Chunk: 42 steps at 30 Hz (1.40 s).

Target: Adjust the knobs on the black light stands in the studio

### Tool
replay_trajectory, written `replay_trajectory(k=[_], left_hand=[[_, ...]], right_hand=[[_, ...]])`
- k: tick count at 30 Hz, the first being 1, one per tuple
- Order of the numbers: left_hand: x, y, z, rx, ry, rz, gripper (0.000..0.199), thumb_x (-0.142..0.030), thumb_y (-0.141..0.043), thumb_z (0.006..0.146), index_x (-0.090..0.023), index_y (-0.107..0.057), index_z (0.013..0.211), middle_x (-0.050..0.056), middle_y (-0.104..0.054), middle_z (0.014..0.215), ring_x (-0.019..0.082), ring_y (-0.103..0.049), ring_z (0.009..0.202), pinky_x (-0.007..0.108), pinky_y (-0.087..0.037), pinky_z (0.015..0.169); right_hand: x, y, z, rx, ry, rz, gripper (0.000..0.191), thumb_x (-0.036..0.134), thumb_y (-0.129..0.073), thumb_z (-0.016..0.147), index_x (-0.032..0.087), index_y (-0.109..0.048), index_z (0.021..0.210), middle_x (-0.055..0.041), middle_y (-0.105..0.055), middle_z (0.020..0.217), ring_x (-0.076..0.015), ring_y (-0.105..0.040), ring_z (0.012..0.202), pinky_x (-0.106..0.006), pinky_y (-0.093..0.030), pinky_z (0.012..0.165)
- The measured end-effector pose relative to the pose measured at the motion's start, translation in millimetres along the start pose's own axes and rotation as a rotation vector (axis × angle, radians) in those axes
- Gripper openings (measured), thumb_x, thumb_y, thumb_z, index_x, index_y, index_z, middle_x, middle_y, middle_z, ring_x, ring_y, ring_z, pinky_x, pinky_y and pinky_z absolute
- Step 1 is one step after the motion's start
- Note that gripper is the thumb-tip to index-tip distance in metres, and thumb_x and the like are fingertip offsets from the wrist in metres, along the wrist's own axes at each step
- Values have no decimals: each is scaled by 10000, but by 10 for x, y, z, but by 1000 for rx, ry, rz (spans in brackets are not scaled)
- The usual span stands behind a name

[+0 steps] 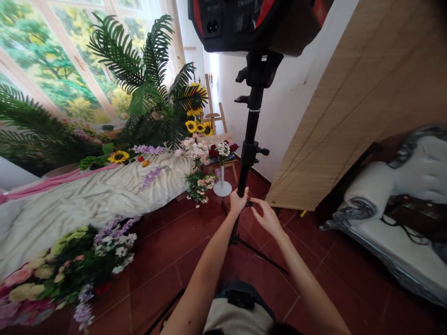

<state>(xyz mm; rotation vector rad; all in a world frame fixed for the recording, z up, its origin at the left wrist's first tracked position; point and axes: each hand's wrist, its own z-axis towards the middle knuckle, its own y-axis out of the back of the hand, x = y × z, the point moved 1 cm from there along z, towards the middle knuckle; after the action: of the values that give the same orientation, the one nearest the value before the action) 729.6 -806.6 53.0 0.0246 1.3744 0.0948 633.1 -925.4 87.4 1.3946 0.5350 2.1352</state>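
Note:
A black light stand (252,125) rises from the floor in front of me, with a large black and red lamp head (258,28) at its top. My left hand (239,201) is wrapped round the pole, low on its thick section. Just to the right, my right hand (264,213) has its thumb and fingers at a small black knob (249,203) on the stand, pinching it. A second black knob (263,151) sticks out from the collar higher up. The stand's thin legs (261,256) spread over the red tiles.
On the left, white draped cloth (104,195) lies among flowers (70,265) and palm leaves (150,70). A white pedestal (222,188) stands behind the pole. A bamboo blind (324,116) and a white sofa (412,186) with a brown bag (414,216) are at the right.

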Motion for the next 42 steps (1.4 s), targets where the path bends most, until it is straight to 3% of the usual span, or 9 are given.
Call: replay_trajectory(k=[5,12,19,25,29,32,37,40,42], left_hand=[[-23,1,-9,-3,-8,12,444,-586,-552,733,-150,-605,663,33,-619,565,136,-591,531,227,-445,517],[-36,-3,0,-13,-23,16,438,-571,-546,748,-148,-602,653,28,-610,556,126,-576,516,223,-432,521],[-43,-5,-1,-23,-35,28,438,-572,-546,749,-151,-589,636,33,-610,561,127,-576,519,224,-426,517],[-16,-8,2,-17,-24,20,444,-585,-546,740,-154,-601,649,30,-607,552,131,-582,523,228,-436,521],[-2,-18,5,-16,-32,22,452,-589,-546,737,-149,-602,657,33,-609,558,126,-578,520,224,-437,517],[1,-22,5,-15,-28,25,449,-585,-538,746,-149,-600,658,34,-613,567,124,-574,515,223,-433,506],[-9,-25,2,-30,-28,17,439,-577,-554,738,-152,-592,636,29,-609,560,122,-571,508,226,-427,510],[-18,-29,-1,-41,-28,5,440,-578,-561,732,-155,-580,613,27,-605,552,119,-561,502,225,-419,509],[-26,-29,-2,-43,-25,2,435,-576,-574,723,-160,-573,597,27,-604,547,120,-559,504,226,-415,509]], right_hand=[[-68,-178,-41,-64,-96,129,415,416,-490,845,206,-492,1203,-112,-587,1179,-229,-561,1081,-405,-431,948],[-330,-457,134,-264,-444,480,447,502,-534,774,176,-502,1080,-12,-608,682,-167,-586,597,-314,-490,606],[-409,-489,218,-6,-754,975,203,388,-559,756,206,-486,703,67,-423,463,-92,-442,408,-206,-384,422],[-322,-372,48,-163,-587,562,444,646,-465,771,207,-526,767,-19,-610,631,-151,-562,534,-254,-450,492],[-210,-316,51,-123,-341,192,457,638,-428,799,206,-573,769,-42,-649,744,-195,-589,698,-299,-448,673],[-222,-373,119,-127,-332,180,514,640,-367,819,196,-568,656,-47,-624,665,-200,-569,663,-294,-424,634],[-327,-482,217,75,-677,742,472,517,-347,852,228,-373,480,41,-360,395,-98,-295,346,-229,-273,385],[-312,-415,236,243,-729,1156,334,315,-389,837,233,-299,525,74,-291,415,-81,-182,338,-205,-224,364],[-288,-358,234,291,-729,1258,287,251,-404,823,226,-306,554,76,-303,433,-78,-184,344,-193,-228,374]])
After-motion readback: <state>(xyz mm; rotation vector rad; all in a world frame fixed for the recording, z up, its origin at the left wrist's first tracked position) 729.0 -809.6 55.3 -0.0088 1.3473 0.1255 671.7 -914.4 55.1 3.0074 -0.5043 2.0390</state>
